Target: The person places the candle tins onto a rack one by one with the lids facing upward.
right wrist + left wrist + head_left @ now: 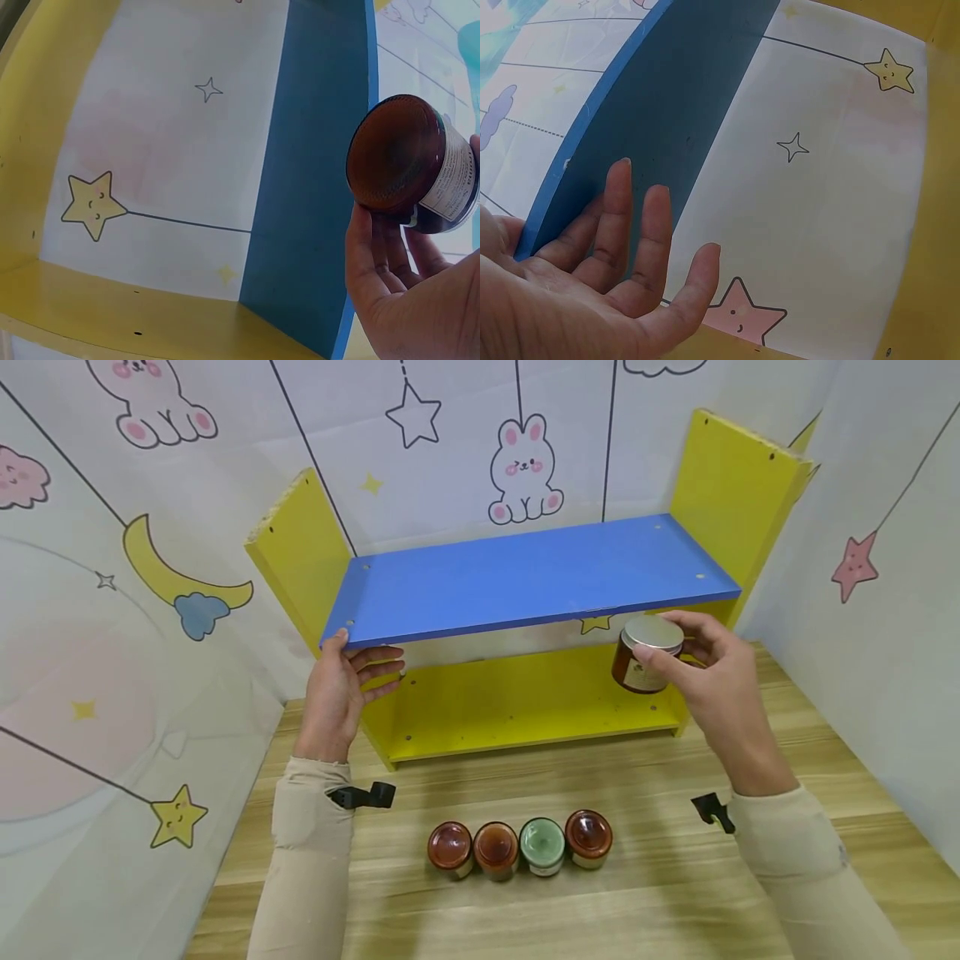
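Observation:
My right hand (716, 672) grips an amber glass jar (637, 670) with a silver lid and a cream label. The jar is held upright just in front of the blue shelf board's (525, 581) front edge, near its right end. Its brown base faces the camera in the right wrist view, with fingers curled along its side. At the board's front left corner, my left hand (337, 689) holds the edge, thumb on top and fingers underneath. In the left wrist view, the other fingers (654, 232) spread loosely below the blue board.
Yellow side panels (738, 485) rise at both ends of the blue board, above a yellow lower shelf (510, 702). Nearer me on the wooden table (390, 910), a row holds several jars: a green one (542, 843) among amber ones (588, 835). Patterned white sheets (457, 468) hang behind.

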The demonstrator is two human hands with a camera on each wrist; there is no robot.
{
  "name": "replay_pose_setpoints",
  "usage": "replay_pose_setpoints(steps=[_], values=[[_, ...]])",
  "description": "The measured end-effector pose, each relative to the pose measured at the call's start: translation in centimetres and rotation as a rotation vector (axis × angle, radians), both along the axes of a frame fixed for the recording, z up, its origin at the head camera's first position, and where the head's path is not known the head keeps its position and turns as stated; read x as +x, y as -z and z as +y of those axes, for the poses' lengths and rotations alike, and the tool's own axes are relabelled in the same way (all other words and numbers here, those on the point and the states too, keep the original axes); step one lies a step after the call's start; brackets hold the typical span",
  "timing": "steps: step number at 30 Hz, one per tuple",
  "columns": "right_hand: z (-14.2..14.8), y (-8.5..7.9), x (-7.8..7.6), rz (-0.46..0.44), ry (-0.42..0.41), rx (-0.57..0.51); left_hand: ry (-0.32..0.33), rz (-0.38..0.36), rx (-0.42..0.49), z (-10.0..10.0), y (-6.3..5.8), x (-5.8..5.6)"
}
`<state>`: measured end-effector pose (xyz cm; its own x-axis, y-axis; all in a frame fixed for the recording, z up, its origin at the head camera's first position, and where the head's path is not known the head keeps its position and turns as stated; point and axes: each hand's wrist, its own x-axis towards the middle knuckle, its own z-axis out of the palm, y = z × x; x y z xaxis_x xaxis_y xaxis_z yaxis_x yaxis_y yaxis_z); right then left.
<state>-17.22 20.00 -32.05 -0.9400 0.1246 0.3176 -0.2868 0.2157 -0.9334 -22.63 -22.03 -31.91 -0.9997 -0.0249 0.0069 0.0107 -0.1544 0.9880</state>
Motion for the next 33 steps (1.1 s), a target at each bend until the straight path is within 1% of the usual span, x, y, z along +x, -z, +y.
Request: replay_pose_setpoints(steps=[3, 11, 18, 20, 26, 33], values=[[-0.1, -0.5, -0.2, 0.016, -0.002, -0.019, 0.005, -0.002, -0.001, 0.0, -0.1, 0.1], [-0.1, -1.3, -0.6, 0.039, 0.011, 0.018, 0.004, 0.0, -0.005, 0.0, -0.1, 0.1], [-0.1, -1.9, -1.0, 0.058, 0.01, -0.018, 0.003, -0.002, -0.01, 0.0, -0.1, 0.1], [-0.1, -2.1, -1.1, 0.066, 0.016, -0.004, 0.004, -0.001, -0.011, 0.0, -0.1, 0.1], [-0.2, -2.9, -1.4, 0.089, 0.054, 0.084, 0.006, 0.002, -0.009, 0.0, -0.1, 0.1], [-0.4, -3.6, -2.0, 0.087, 0.054, 0.088, 0.004, -0.002, -0.016, 0.0, -0.1, 0.1]])
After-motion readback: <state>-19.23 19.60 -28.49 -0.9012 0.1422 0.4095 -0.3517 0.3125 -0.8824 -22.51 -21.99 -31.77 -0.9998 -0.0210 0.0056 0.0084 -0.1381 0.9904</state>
